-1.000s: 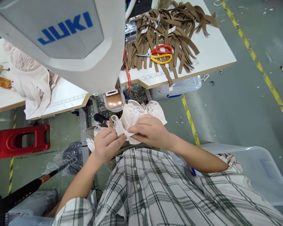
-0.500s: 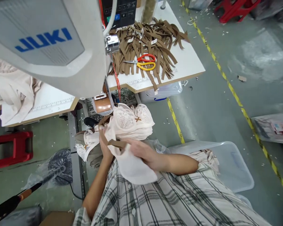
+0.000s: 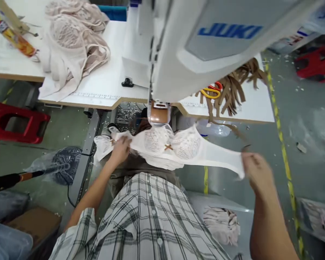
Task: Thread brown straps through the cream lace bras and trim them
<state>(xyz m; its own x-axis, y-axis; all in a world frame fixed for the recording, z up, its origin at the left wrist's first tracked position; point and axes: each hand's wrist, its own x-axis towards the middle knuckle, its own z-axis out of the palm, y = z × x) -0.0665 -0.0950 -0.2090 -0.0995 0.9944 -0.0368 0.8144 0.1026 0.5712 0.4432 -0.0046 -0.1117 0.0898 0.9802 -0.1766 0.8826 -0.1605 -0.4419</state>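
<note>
A pale lace bra (image 3: 188,146) with a small brown bow is stretched sideways between my two hands, just in front of the sewing machine. My right hand (image 3: 258,173), a little blurred, grips the end of its right wing, and a brown strap (image 3: 234,129) trails up from there. At the other end, my left hand (image 3: 121,148) is closed on the left wing. More bras (image 3: 162,162) lie stacked beneath it over my lap. Beside my left hand hangs another lace bra (image 3: 103,146).
The JUKI sewing machine (image 3: 189,65) stands ahead on a white table (image 3: 97,94). Bras (image 3: 73,47) are heaped at its left. Brown straps (image 3: 229,92) and scissors (image 3: 212,90) lie at the right. A clear bin (image 3: 192,202) with folded fabric stands on the floor, and a red stool (image 3: 16,122) at left.
My hands have moved far apart, the right one out to the right, spreading the bra that was bunched between them. The camera view has turned left.
</note>
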